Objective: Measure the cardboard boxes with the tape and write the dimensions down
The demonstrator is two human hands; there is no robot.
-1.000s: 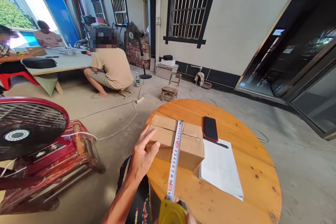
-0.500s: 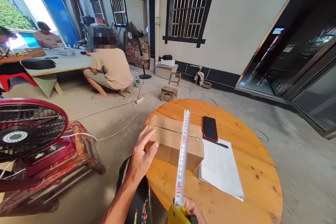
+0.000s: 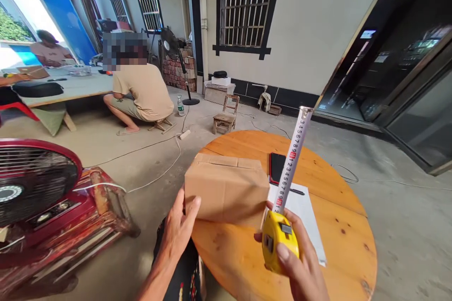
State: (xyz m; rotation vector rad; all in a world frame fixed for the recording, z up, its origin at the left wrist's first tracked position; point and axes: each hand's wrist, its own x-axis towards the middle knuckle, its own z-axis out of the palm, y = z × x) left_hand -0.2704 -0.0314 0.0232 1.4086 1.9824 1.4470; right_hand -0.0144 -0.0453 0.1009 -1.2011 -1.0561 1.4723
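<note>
A brown cardboard box (image 3: 226, 188) stands on the round wooden table (image 3: 318, 225), tipped up so a broad side faces me. My left hand (image 3: 178, 228) grips its lower left corner, thumb on the front face. My right hand (image 3: 300, 268) is closed round a yellow tape measure (image 3: 278, 240). Its white blade (image 3: 293, 155) sticks up and to the right, clear of the box. Behind the blade lie a black phone (image 3: 276, 167) with a red edge, a pen and a white sheet of paper (image 3: 307, 211).
A red floor fan (image 3: 35, 183) on a worn red stand is at my left. A person in a tan shirt (image 3: 141, 89) squats by a long low table (image 3: 70, 87) where another person sits. A small wooden chair (image 3: 224, 120), cables and a standing fan are on the concrete floor.
The tape has come off the box top and now points up to the right, with the case raised into view. The box has been tipped up toward me by my left hand.
</note>
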